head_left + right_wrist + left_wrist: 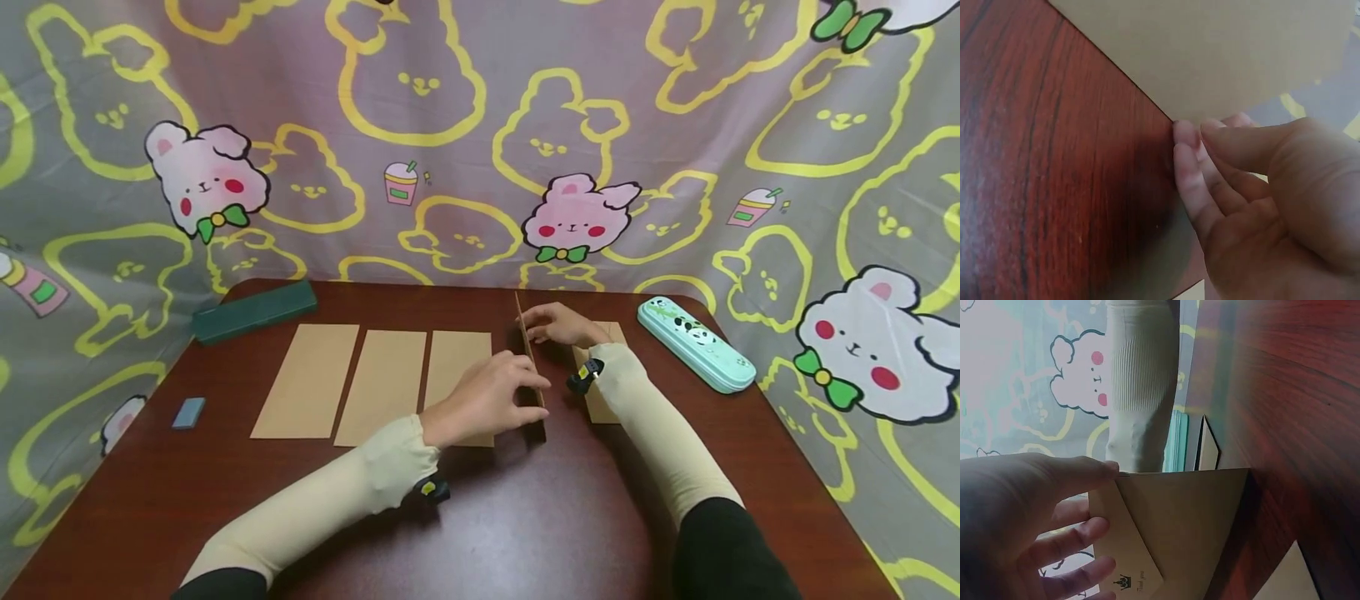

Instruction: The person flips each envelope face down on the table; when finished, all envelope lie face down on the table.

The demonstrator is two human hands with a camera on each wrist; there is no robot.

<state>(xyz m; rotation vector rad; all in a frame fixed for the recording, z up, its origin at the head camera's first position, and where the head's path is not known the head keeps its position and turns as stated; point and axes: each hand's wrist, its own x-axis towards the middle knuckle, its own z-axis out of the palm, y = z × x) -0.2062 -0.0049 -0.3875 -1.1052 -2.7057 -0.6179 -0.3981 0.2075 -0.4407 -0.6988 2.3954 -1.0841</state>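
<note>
Envelope (528, 358), brown kraft paper, stands on its long edge near the middle of the dark wood table (480, 533), seen almost edge-on from the head camera, just right of three more brown envelopes (382, 383) lying flat side by side. The left hand (487, 400) pinches its near end: the left wrist view shows the thumb (1072, 475) along the top edge and the other fingers spread behind the flap side. The right hand (558, 325) holds the far end, its fingertips (1188, 144) gathered against the paper where the lower edge meets the table. Both grips are light pinches, with the fingers only partly curled.

My reading is that the envelope is midway through being turned over or laid down, tipped up between the flat row on the left and another brown envelope (600, 400) lying flat to the right, partly under the right forearm. The next move would call for both hands to lower it together so that it lands square beside its neighbours, without creasing a corner.

Small print sits at the point of the flap, under a little crown mark; it appears to read "Thank you" (1138, 589), though it is dim. A mint pencil case (696, 343) with a panda picture lies far right, a dark green case (253, 311) far left and a small blue eraser (188, 412) near left; no writing is legible on these.
</note>
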